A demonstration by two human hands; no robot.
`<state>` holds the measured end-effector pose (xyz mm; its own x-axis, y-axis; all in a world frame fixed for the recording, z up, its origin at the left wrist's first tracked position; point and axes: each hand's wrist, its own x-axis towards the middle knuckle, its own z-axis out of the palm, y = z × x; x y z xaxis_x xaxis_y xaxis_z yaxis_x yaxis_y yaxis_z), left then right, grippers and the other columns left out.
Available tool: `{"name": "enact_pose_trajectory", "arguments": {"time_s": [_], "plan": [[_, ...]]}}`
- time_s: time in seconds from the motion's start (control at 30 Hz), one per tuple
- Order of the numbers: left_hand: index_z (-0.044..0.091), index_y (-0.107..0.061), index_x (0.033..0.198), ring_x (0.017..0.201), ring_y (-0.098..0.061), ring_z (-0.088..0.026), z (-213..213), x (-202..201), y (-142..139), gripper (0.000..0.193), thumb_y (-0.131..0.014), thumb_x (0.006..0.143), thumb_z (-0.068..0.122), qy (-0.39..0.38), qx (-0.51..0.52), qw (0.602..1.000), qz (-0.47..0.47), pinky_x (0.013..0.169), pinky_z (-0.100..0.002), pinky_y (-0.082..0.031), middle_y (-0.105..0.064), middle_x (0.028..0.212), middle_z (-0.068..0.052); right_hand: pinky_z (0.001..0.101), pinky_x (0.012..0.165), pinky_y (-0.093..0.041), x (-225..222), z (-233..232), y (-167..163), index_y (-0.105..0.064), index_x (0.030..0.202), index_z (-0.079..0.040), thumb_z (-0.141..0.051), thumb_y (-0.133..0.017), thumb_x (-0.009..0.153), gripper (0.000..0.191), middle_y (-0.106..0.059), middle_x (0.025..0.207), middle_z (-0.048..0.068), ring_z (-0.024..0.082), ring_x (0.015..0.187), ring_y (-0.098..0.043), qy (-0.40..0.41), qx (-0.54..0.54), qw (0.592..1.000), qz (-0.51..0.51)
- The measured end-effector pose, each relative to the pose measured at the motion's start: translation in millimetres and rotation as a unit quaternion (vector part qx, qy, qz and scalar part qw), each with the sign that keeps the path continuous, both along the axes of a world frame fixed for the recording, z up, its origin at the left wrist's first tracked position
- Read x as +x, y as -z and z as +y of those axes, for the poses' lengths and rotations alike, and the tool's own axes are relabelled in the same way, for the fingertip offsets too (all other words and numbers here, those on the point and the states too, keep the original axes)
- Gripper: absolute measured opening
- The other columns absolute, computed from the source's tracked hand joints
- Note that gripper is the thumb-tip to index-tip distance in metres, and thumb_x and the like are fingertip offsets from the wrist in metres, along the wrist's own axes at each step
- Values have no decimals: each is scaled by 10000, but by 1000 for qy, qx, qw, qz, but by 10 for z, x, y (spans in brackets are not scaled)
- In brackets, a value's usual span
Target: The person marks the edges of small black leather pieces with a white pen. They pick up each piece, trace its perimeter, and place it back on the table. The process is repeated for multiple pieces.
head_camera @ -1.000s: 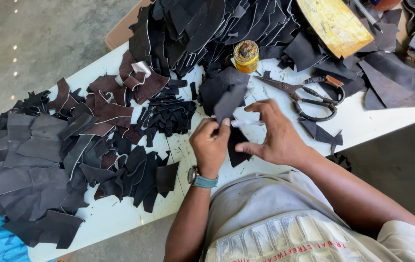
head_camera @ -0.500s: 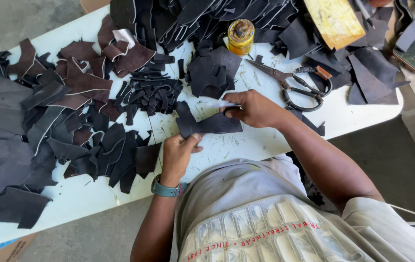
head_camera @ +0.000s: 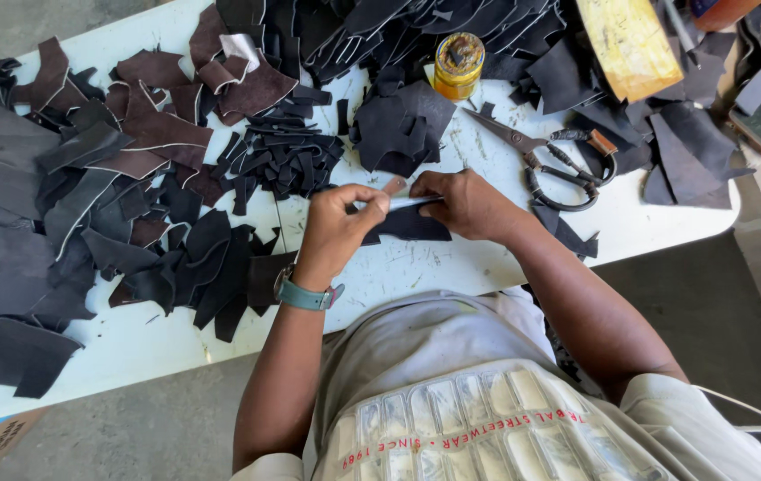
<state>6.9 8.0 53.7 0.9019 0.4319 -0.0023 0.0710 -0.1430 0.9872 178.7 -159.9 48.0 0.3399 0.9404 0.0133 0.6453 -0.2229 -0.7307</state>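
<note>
Both hands meet over the near middle of the white table (head_camera: 451,267). The left hand (head_camera: 337,227) has its fingers curled and pinches one end of a thin pale strip (head_camera: 398,204), which runs level across to the right hand (head_camera: 465,203); that hand closes on the other end with thumb and fingertips. What the strip is made of is too small to tell. Directly under it, touching the table, lies a dark leather piece (head_camera: 409,224), half covered by the two hands, so its full outline is hidden. A teal wristwatch (head_camera: 305,295) sits on the left wrist.

Just beyond the hands is a small pile of black offcuts (head_camera: 284,160) and, beside it to the right, a stack of larger black pieces (head_camera: 402,125). A yellow tin (head_camera: 459,64) with a dirty lid stands behind that stack. A pair of big scissors (head_camera: 551,158), handles wrapped in dark cord, lies to the right of the right hand, near but not touching it. Brown and black leather scraps (head_camera: 86,178) cover the left half of the table, and a yellow board (head_camera: 630,44) rests on the heap at the far right.
</note>
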Motion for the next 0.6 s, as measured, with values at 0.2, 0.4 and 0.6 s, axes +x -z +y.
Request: {"name": "enact_pose_trajectory", "arguments": {"time_s": [0.2,0.4,0.6], "plan": [[-26,-619,1111,796,-678,-89,-14,-113,509,244,-728,912,63,18,-148,988,31,722,-239,-567,-742,900,-78,388,842,-557,173,-63,-84,-678,1166,-57,-16,-715,816,354,-766,1026,103,285,922,-734,-45,-71,995,53],[-29,-648,1078,837,-700,-91,-54,-77,593,201,-731,915,54,-45,-158,986,26,760,-238,-593,-754,929,-79,404,832,-547,176,-279,-89,-719,1149,-33,-86,-789,782,377,-659,1123,165,345,910,-685,38,22,993,-110],[-20,-736,1002,803,-671,-70,-35,4,529,133,-753,906,70,24,-57,997,56,720,-221,-557,-762,906,-59,419,842,-514,317,-770,-11,-744,1257,-21,-179,-612,1148,233,-547,1024,151,245,943,-585,164,155,974,-28]]}}
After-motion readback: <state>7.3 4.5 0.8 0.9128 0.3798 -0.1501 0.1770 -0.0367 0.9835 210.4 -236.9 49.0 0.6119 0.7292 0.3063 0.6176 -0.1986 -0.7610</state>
